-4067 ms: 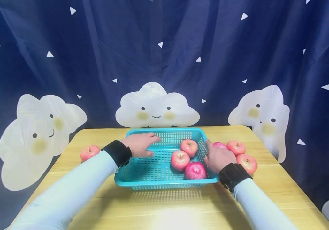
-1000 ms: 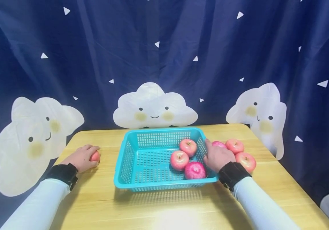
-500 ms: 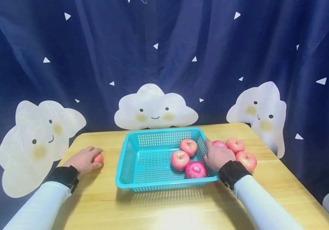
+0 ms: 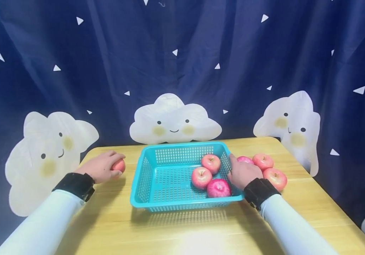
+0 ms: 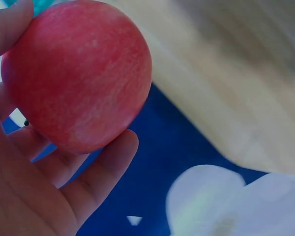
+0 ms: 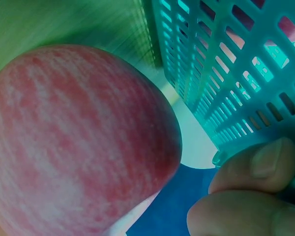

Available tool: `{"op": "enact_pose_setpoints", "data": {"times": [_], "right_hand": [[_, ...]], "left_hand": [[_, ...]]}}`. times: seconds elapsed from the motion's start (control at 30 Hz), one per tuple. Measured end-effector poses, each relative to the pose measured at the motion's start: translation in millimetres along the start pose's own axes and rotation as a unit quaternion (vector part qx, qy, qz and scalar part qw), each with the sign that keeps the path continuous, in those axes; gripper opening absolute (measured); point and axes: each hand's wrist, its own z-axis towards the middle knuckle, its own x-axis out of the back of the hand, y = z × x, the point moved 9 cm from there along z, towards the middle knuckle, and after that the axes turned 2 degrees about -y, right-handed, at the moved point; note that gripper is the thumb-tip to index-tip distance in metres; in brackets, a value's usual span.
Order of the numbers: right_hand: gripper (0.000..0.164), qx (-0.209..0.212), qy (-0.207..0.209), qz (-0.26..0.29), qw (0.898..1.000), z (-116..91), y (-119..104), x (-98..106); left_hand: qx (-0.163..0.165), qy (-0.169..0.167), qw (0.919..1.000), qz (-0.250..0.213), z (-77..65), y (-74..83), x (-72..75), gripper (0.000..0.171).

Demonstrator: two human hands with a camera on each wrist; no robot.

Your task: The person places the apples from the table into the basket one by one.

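Note:
My left hand holds a pinkish-red apple over the left side of the table, its shadow falling apart from it. The left wrist view shows fingers and thumb curled around this apple. On the right, my right hand grips the side rim of a turquoise plastic basket, thumb toward the inside. Two apples and a deep-pink round fruit lie in the basket's right half. Close to the right palm, outside the basket wall, is a streaky red apple.
Right of the basket, partly behind my right hand, sit two apples and another deep-pink fruit. The wooden table ends at a dark blue curtain printed with white clouds.
My left hand was over the basket at first, then took hold of the apple at the far left. It has since lifted it and moved right toward the basket. The right hand stays put.

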Motion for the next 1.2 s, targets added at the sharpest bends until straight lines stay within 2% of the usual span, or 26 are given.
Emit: {"op": "enact_pose_setpoints", "data": {"times": [0.13,0.33,0.53,0.67,0.9,1.2], "right_hand": [[0.073,-0.002,-0.004,0.003,1.0,-0.5,2.9,-2.1],[0.073,-0.003,-0.001,0.006,1.0,-0.8,4.1,-3.9],[0.073,-0.007,-0.002,0.009,1.0,0.0,4.4,-3.3],[0.072,-0.005,-0.001,0.01,1.0,0.3,4.4,-1.8],[0.072,-0.003,-0.001,0.009,1.0,1.3,5.0,-1.3],[0.071,0.004,0.007,0.007,1.0,1.7,2.7,-1.2]], "left_hand": [[-0.027,0.003,0.9995,0.015,13.1,19.4,18.5,0.051],[-0.023,-0.016,0.999,0.034,31.3,41.5,37.5,0.05],[-0.032,-0.034,0.9983,0.036,50.3,62.9,49.1,0.05],[-0.048,-0.032,0.9968,0.055,62.2,77.7,52.8,0.051],[-0.107,-0.014,0.992,0.066,77.8,111.0,49.4,0.05],[-0.156,-0.042,0.9846,0.066,92.3,149.3,26.5,0.057]]}}
